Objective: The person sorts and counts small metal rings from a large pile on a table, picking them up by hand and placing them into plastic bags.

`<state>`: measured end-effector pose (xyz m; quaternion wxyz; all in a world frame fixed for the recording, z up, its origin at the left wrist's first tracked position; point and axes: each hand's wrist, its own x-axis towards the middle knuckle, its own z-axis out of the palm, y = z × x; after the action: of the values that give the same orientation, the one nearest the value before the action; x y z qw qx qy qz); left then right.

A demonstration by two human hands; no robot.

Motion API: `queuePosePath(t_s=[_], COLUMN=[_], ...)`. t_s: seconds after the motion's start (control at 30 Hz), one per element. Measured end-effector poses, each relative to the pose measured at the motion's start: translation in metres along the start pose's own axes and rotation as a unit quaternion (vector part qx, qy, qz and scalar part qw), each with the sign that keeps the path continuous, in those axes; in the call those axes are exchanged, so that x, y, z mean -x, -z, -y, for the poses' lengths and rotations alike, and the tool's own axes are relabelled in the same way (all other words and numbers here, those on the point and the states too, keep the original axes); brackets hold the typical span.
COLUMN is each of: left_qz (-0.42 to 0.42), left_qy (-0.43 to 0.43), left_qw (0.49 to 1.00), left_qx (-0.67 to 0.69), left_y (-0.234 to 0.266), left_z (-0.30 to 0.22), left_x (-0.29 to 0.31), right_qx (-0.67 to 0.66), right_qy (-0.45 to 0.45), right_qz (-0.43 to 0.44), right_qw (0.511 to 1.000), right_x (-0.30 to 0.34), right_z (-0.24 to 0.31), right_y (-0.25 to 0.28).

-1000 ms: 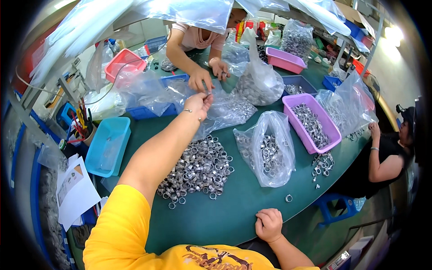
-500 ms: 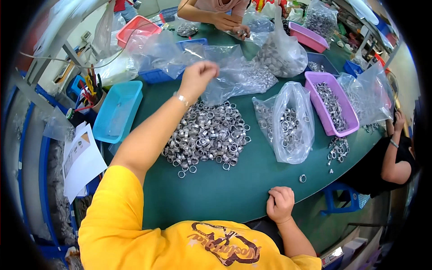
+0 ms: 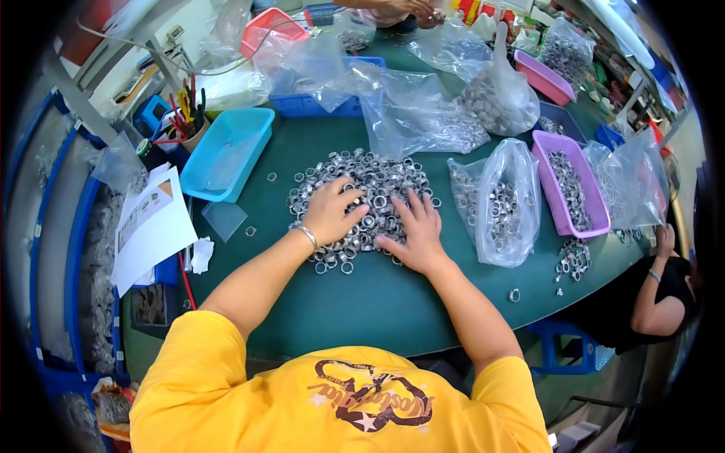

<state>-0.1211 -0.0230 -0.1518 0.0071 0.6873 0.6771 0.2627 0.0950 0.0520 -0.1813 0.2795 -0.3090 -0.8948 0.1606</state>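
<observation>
A heap of silvery metal rings (image 3: 366,167) lies in front of me on the green table (image 3: 317,321). On the left side of the heap rests my left hand (image 3: 332,211), palm down with the fingers spread among the rings. My right hand (image 3: 418,235) lies on the heap's right side, fingers stretched out and apart. Neither hand grips anything that shows. The rings under both palms are hidden. A clear plastic bag (image 3: 507,219) with more such rings stands to the right of my right hand.
A turquoise basket (image 3: 249,155) sits left of the heap, near a cup of tools (image 3: 195,128) and paper sheets (image 3: 151,226). Beyond the heap lies a plastic bag of small parts (image 3: 430,124). A purple basket (image 3: 540,162) holds rings at right. Co-workers sit across and at right.
My left hand has come down from above the far side of the heap onto its left part. My right hand has moved from the table's near edge onto the heap, its fingers now spread.
</observation>
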Motion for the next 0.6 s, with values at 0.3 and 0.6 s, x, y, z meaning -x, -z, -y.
queuePosePath(t_s=[0.3, 0.6], left_qz=[-0.040, 0.008], left_qy=[-0.012, -0.009], left_qw=[0.998, 0.998], left_qx=[-0.039, -0.060], left_y=[0.006, -0.002], left_z=[-0.031, -0.062], left_x=[0.061, 0.110], right_qx=[0.005, 0.025], right_qy=[0.092, 0.129], right_qz=[0.017, 0.029], right_qw=[0.996, 0.991], right_x=[0.033, 0.067], right_z=[0.035, 0.065], right_y=[0.008, 0.001])
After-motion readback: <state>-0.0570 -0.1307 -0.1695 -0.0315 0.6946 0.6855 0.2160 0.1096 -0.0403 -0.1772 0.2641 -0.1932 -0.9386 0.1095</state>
